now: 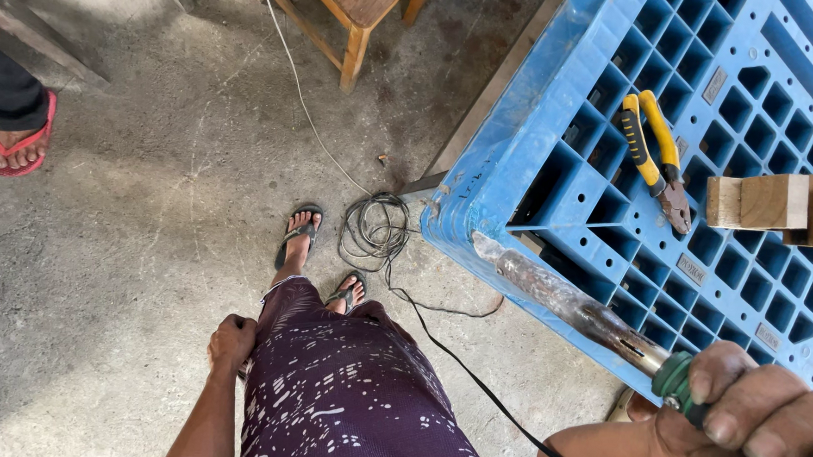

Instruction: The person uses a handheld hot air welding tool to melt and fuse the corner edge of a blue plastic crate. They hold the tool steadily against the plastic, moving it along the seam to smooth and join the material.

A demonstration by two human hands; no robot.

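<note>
My right hand [756, 414] at the lower right grips the green handle of a soldering iron [578, 307]. Its long rusty metal shaft lies over the corner of a blue plastic grid pallet [560, 125]. A black cord runs from the handle down to the floor. My left hand [232, 342] hangs at my side as a loose fist, resting against my dark purple patterned skirt, with nothing in it. Yellow-handled pliers [653, 153] lie on the pallet, beyond the iron's tip. Two wooden blocks [779, 203] sit to the right of the pliers.
A coil of black cable [374, 229] lies on the concrete floor by my sandalled feet. A thin white cord [298, 84] runs toward a wooden stool [355, 12] at the top. Another person's foot in a red sandal [21, 148] stands at the left.
</note>
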